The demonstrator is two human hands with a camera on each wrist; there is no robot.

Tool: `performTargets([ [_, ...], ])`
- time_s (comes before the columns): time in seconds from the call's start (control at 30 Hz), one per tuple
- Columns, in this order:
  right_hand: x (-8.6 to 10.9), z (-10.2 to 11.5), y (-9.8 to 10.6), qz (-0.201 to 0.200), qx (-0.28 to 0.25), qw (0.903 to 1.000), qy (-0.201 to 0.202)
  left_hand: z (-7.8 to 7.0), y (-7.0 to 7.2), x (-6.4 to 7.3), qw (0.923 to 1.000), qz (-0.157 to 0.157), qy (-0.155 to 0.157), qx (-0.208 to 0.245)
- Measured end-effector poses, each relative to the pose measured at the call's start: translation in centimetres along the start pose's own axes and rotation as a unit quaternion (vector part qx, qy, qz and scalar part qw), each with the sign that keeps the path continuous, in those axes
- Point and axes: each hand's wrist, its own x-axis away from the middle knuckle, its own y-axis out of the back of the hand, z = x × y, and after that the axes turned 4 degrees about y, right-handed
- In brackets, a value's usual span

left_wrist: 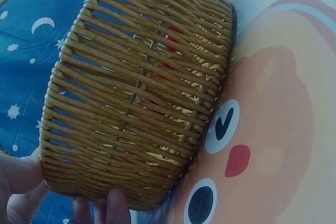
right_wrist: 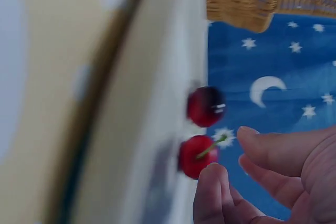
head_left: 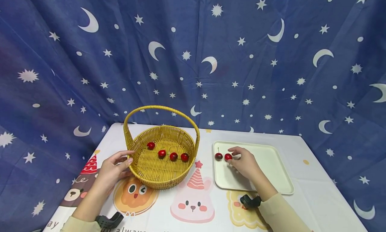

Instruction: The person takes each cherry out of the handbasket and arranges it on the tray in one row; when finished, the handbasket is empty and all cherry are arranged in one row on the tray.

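A yellow woven basket (head_left: pixel 163 183) with a tall arched handle stands on the left of the table, several red cherries (head_left: pixel 162 154) lying inside. My left hand (head_left: pixel 113 166) holds the basket by its left rim; in the left wrist view, fingers (left_wrist: pixel 117 208) lie against its woven side. Two more cherries sit on the left part of a cream tray (head_left: pixel 271 171): a darker one (head_left: pixel 218 156) with its stem up, and a brighter one (head_left: pixel 228 157) beside it. My right hand (head_left: pixel 245 163) reaches over the tray, thumb and fingers spread around the brighter cherry (right_wrist: pixel 198 157) without visibly pinching it.
A white tablecloth (head_left: pixel 193 205) printed with cartoon faces covers the table. Behind and at the sides hangs a blue curtain (head_left: pixel 187 74) with moons and stars. The tray's raised rim and the basket's tall handle stand up from the table.
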Motion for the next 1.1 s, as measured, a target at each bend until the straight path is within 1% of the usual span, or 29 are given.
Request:
performTargets([
  [0.13, 1.1, 1.5, 1.1, -0.024, 0.005, 0.9992, 0.031, 0.1, 0.0, -0.1, 1.0000, 0.000, -0.004, -0.002],
  [0.23, 2.0, 3.0, 1.4, -0.031, -0.028, 0.9978, 0.052, 0.1, 0.0, 0.0, 1.0000, 0.001, -0.006, -0.001],
  [0.33, 2.9, 4.8, 0.9, -0.029, -0.061, 0.9946, 0.079, 0.1, 0.0, 0.0, 1.0000, 0.001, -0.008, 0.000],
  [0.47, 4.3, 7.4, -0.6, -0.004, -0.085, 0.9892, 0.119, 0.1, 0.0, 0.0, 1.0000, 0.001, -0.008, 0.003],
  [0.63, 5.5, 10.4, -2.8, 0.048, -0.103, 0.9812, 0.156, 0.1, 0.0, 0.0, 0.9999, 0.003, -0.010, 0.002],
  [0.77, 5.6, 12.5, -4.7, 0.087, -0.123, 0.9735, 0.172, 0.1, 0.0, -0.1, 0.9999, 0.004, -0.012, 0.002],
  [0.97, 4.5, 15.1, -7.6, 0.121, -0.129, 0.9603, 0.216, 0.1, 0.0, 0.0, 0.9999, 0.005, -0.013, 0.003],
  [1.03, 3.9, 16.0, -8.5, 0.130, -0.125, 0.9582, 0.222, 0.1, 0.0, 0.0, 0.9999, 0.003, -0.012, 0.002],
  [1.1, 3.2, 16.7, -9.4, 0.138, -0.114, 0.9587, 0.221, 0.2, 0.0, 0.0, 0.9999, 0.001, -0.010, 0.001],
])
